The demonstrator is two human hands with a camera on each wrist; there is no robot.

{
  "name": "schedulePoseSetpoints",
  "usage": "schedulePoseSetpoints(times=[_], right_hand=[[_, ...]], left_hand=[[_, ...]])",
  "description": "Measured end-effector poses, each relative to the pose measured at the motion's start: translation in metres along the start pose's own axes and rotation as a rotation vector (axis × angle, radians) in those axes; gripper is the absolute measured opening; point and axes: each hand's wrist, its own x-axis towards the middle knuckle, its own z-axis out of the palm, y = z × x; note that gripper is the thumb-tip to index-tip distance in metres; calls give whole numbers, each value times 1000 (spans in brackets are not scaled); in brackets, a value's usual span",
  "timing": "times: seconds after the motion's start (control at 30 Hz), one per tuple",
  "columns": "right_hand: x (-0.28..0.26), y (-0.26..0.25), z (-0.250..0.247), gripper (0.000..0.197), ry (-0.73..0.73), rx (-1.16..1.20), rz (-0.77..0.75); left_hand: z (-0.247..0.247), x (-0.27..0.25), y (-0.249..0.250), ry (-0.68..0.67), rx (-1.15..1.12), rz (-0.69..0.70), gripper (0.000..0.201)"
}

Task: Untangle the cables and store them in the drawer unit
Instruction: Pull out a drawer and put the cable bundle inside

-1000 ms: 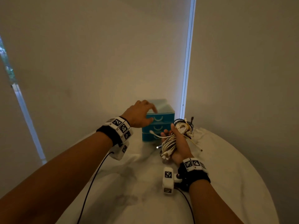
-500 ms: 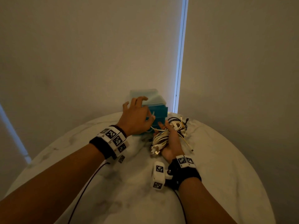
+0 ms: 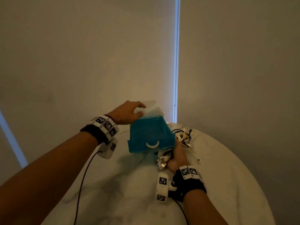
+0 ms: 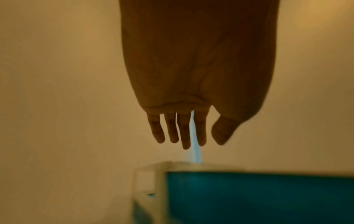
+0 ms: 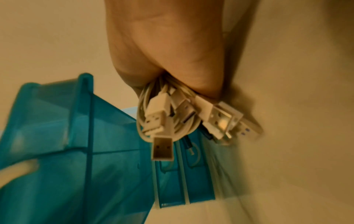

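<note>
Top drawer [image 3: 151,137] out; left hand [image 3: 128,113] spread on unit [image 3: 153,109], right hand [image 3: 177,158] clutching cables [image 3: 164,157]; loose ends risk snagging drawer edge.

Both forearms were bare, no sleeves. Each wrist wore a black fabric wrist strap [image 3: 97,133] topped by a white band of square black-and-white fiducial markers [image 3: 106,125]; right side the same [image 3: 189,172]. A white boxy wrist camera module [image 3: 162,186] with its own markers hung off each strap, thin black cable [image 3: 81,184] trailing back.
</note>
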Motion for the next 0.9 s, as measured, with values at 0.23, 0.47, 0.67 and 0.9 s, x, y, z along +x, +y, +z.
schedulePoseSetpoints(times=[0.23, 0.47, 0.67, 0.9], right_hand=[[-44, -101, -8, 34, 384, -713, -208], [-129, -169, 97, 25, -11, -1568, -386], [-126, -135, 151, 33, -241, -2236, -221], [-121, -104, 153, 33, -414, -2487, -1]], left_hand=[[38, -2, -30, -98, 160, -68, 73], [24, -59, 0, 8, 420, -7, 74], [4, -87, 1, 35, 34, -89, 32], [19, -100, -25, -8, -303, -120, 34]])
